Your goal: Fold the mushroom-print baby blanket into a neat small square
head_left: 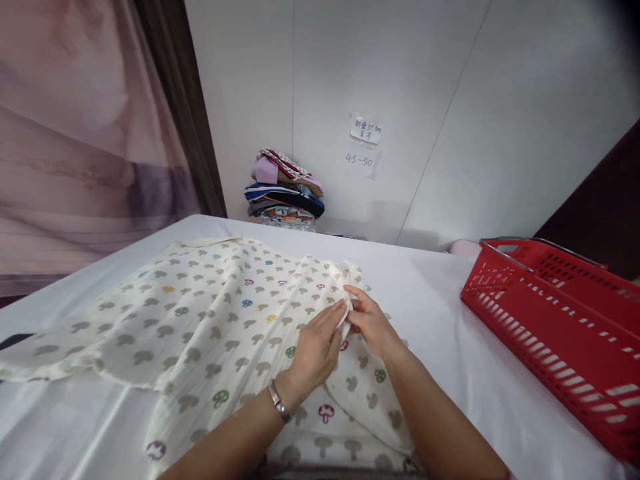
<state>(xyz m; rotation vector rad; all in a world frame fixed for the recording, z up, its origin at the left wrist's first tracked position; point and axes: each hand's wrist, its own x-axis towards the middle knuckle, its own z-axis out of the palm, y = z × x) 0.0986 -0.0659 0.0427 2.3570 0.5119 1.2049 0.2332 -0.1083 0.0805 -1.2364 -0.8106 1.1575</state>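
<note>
A cream cloth with a mushroom print (200, 313) lies spread across the white table (440, 300). My left hand (317, 347), with a bracelet at the wrist, rests on the cloth with its fingers pinching a fold near the cloth's right side. My right hand (370, 323) meets it from the right, and its fingers are closed on the same fold of fabric. Both hands touch each other at the fingertips. Part of the cloth drapes over the table's near edge.
A red plastic basket (560, 327) stands on the table at the right. A stack of folded clothes (285, 193) sits at the back against the white wall, under a paper note (366, 130). A pinkish curtain (75, 133) hangs at the left.
</note>
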